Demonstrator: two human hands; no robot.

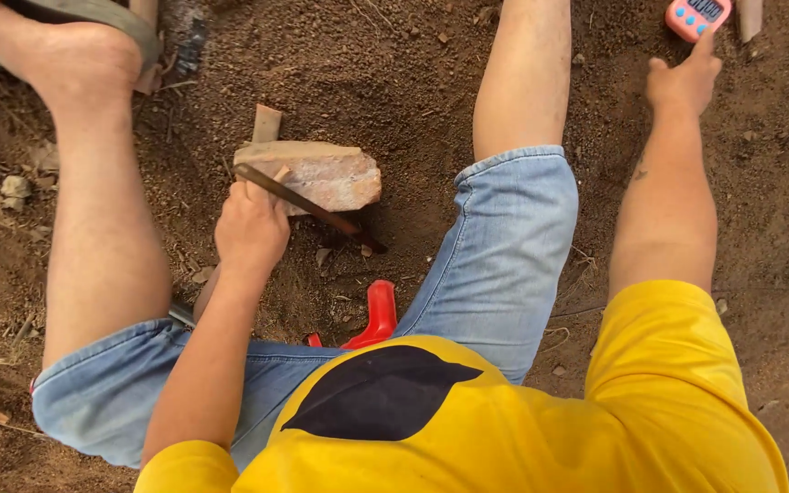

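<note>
I sit on bare soil with my legs spread, in denim shorts and a yellow shirt. My left hand (pixel 250 228) is closed around a thin dark metal rod (pixel 321 212) that lies slanted across the front of a pinkish flat stone (pixel 320 173). A small piece of wood (pixel 267 122) leans behind the stone. My right hand (pixel 684 80) reaches far forward, its index finger touching a small pink digital timer (pixel 698 16) on the ground at the top right.
A red plastic seat part (pixel 378 315) shows between my thighs. My sandalled left foot (pixel 66 41) rests at the top left. Loose stones (pixel 13 187) and dry twigs lie on the soil at the left edge.
</note>
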